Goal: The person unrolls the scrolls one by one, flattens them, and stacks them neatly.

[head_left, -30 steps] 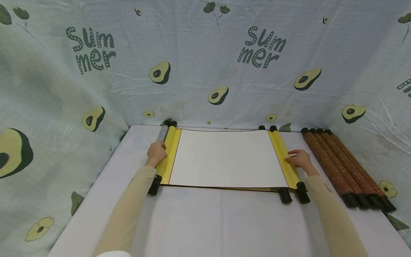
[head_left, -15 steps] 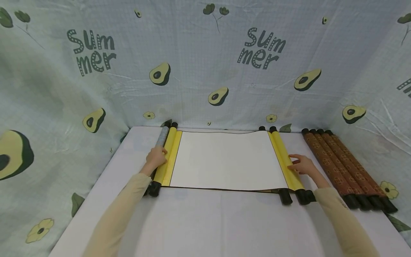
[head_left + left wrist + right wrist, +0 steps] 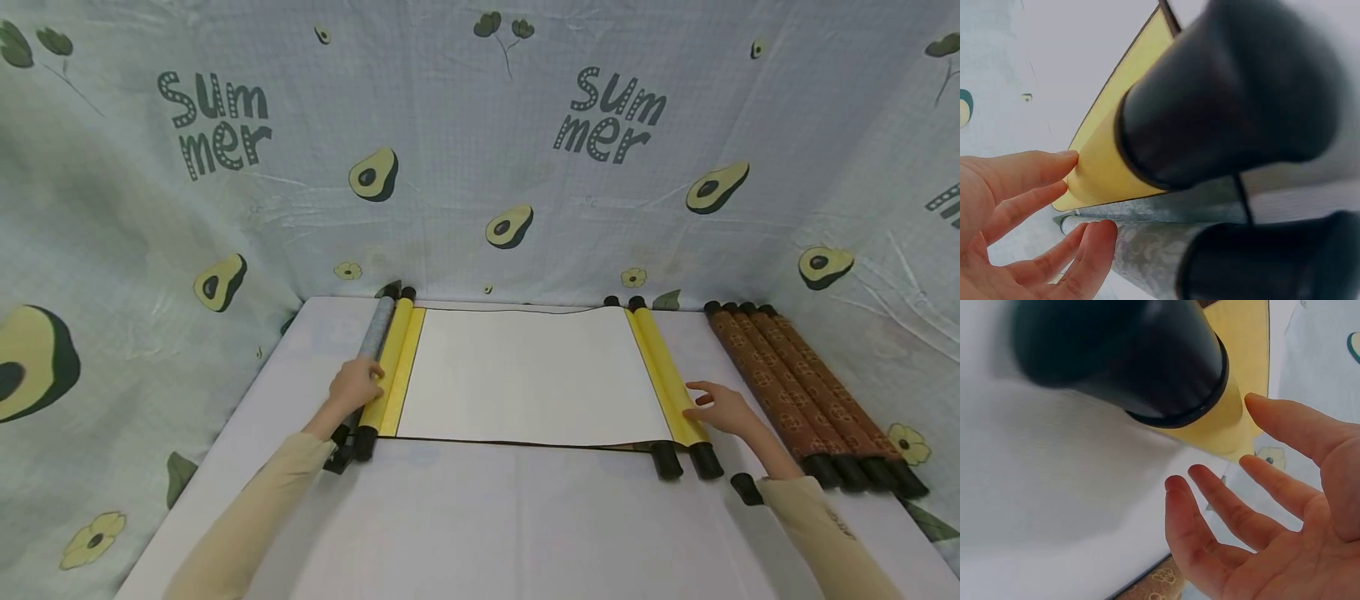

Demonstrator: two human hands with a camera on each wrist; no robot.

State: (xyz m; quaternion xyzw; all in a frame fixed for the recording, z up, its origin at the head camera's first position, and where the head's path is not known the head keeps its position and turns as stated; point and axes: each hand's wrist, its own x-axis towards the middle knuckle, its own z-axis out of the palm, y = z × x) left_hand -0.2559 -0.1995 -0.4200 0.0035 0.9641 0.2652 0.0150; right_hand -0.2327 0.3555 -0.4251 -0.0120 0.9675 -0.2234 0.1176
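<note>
A hanging scroll lies partly unrolled on the table, its blank white sheet (image 3: 532, 375) bordered by yellow strips. My left hand (image 3: 355, 387) is at the left yellow roll (image 3: 395, 358), beside a grey patterned roll (image 3: 375, 329). In the left wrist view the thumb tip touches the yellow surface, while loosely bent fingers (image 3: 1088, 262) are at the grey roll. Black knobs (image 3: 1229, 94) cap the rods. At the right yellow roll (image 3: 663, 358), my right hand (image 3: 720, 408) has its fingers spread, tips close to the roll's outer side. The right wrist view shows nothing in its grasp.
Several brown patterned scrolls (image 3: 795, 383) with black ends lie side by side at the table's right. A printed cloth (image 3: 465, 150) rises behind and along both sides. A small black piece (image 3: 746, 489) shows beside the right cuff.
Both hands have moved outward and toward the front edge. The right fingers, earlier on the yellow roll, have eased off it and spread. The scroll stays nearly in place.
</note>
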